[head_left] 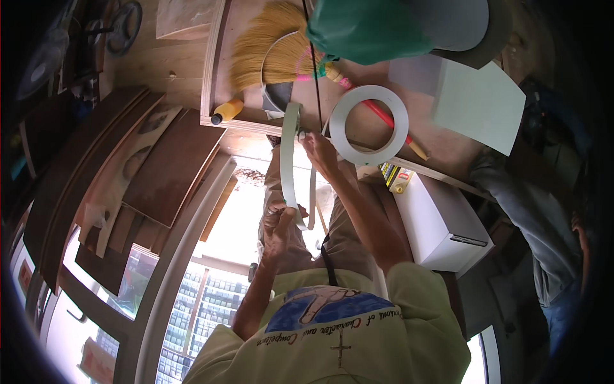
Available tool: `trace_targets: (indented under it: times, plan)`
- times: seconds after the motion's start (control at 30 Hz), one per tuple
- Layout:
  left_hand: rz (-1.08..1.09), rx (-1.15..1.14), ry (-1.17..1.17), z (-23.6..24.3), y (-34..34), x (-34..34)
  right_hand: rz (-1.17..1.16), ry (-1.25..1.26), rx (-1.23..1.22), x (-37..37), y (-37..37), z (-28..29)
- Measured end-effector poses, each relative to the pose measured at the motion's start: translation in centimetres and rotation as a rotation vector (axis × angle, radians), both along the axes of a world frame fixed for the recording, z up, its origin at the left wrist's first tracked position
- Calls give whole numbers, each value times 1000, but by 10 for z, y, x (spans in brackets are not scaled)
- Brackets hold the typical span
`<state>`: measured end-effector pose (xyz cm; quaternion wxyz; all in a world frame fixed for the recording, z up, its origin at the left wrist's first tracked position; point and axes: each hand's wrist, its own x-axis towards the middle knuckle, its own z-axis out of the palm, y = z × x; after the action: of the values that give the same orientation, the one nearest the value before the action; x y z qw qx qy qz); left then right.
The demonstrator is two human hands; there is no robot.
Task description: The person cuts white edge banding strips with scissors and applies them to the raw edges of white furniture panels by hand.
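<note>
A pale strip of band point(287, 160) hangs in a long narrow loop over my legs. My left hand point(279, 227) grips it at its lower bend, fingers curled round it. Higher up, my right hand point(318, 147) pinches the band near the shelf's front edge. Just right of that hand, a wide white roll of banding point(396, 119) lies on the wooden shelf point(435, 149), over a red handle point(377, 110). Behind the band sit a dark grey object point(277, 96) and a straw broom point(252, 57). A small yellow bottle point(230, 111) lies at the left.
Brown boards point(169, 166) are stacked at the left. On the right are a white box point(435, 230), a pale panel point(480, 109) and a person's grey sleeve point(511, 211). A green cloth point(364, 29) lies at the top. A bright window point(198, 307) shows below.
</note>
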<state>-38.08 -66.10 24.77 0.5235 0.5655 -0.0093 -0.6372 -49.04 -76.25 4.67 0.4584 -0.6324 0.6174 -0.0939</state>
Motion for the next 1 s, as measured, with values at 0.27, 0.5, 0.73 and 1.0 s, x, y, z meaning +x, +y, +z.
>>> trace_targets:
  times: [0.27,0.5,0.73,1.0]
  plan:
    - [82,34,47,-28,20,38,158,427,176,53,5,-66]
    - [50,85,63,-38,18,67,109,470,100,53,14,-65]
    - [19,72,10,-41,9,86,-44,432,2,55,29,-70]
    - [-41,29,32,-60,-17,97,-277,-225,600,1,5,-33]
